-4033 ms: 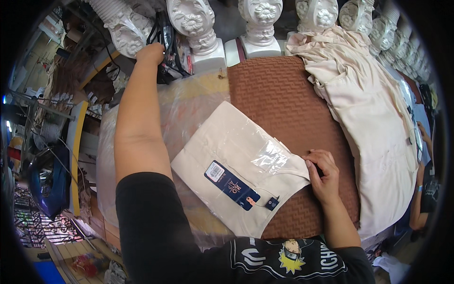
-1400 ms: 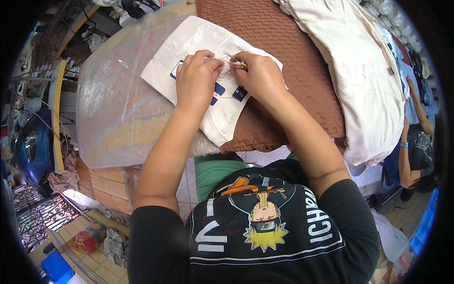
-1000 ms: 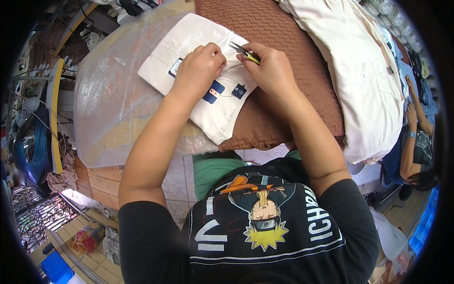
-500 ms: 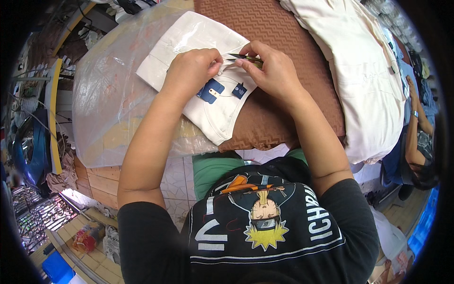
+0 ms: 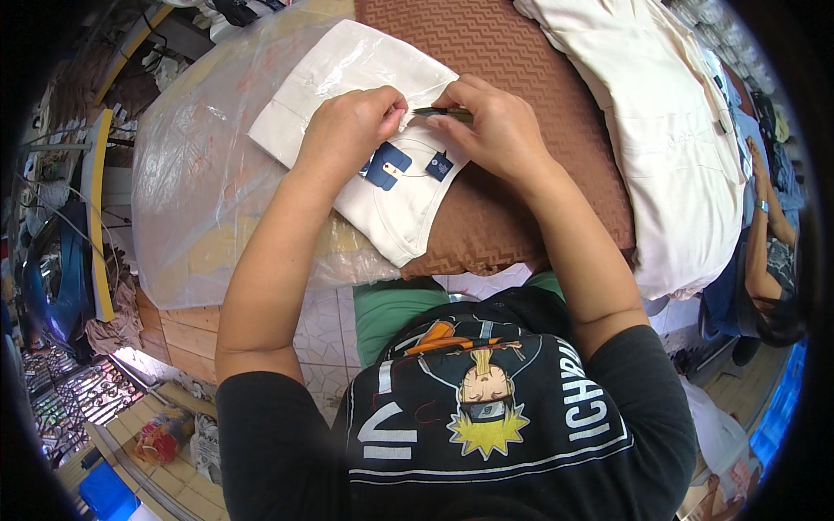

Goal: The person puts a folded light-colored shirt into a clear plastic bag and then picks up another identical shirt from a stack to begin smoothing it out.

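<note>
A folded cream garment lies across a clear plastic sheet and a brown textured cushion. Two small blue tags hang on its near end. My left hand presses down on the garment just above the tags, fingers curled and pinching the cloth. My right hand grips a thin dark tool, whose tip points left toward my left fingers. The two hands almost touch over the garment.
A second cream garment is spread at the right of the cushion. Another person sits at the far right edge. Wooden boards and tiled floor show below the table's front edge, with clutter at the lower left.
Four seconds ago my left arm reached far up to the back; now both hands work together on the garment. In the last second the hands shifted slightly up and right.
</note>
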The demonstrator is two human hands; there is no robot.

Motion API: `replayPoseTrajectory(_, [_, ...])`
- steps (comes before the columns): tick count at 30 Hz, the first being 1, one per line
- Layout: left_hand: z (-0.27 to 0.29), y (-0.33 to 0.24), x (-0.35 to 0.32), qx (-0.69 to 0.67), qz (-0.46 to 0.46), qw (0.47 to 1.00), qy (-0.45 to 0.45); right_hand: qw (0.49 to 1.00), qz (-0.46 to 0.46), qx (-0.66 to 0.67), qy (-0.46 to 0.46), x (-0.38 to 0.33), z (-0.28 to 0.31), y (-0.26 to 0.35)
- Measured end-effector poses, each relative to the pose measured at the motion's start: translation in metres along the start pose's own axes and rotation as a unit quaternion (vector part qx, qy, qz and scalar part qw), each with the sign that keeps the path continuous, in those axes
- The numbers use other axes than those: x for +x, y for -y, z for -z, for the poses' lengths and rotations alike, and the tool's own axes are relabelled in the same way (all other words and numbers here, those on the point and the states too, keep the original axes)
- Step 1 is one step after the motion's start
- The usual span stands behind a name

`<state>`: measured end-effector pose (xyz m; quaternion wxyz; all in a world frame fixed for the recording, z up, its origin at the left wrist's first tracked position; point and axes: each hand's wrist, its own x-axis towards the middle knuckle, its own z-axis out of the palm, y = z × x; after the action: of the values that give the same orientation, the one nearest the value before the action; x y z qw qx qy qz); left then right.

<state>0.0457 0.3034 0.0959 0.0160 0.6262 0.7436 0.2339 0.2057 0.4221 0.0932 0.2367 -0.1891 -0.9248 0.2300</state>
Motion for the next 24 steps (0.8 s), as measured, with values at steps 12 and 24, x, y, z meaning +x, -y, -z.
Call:
replayPoseTrajectory(12, [0.001, -0.003, 0.000, 0.007, -0.007, 1.000, -0.008, 1.000, 0.007, -0.005, 0.010, 0.003, -0.002, 0.004])
replayPoseTrajectory(24, [0.066, -0.049, -0.089, -0.244, 0.079, 0.960, 0.115, 0.962, -0.093, -0.220, -0.136, -0.035, 0.054, -0.090])
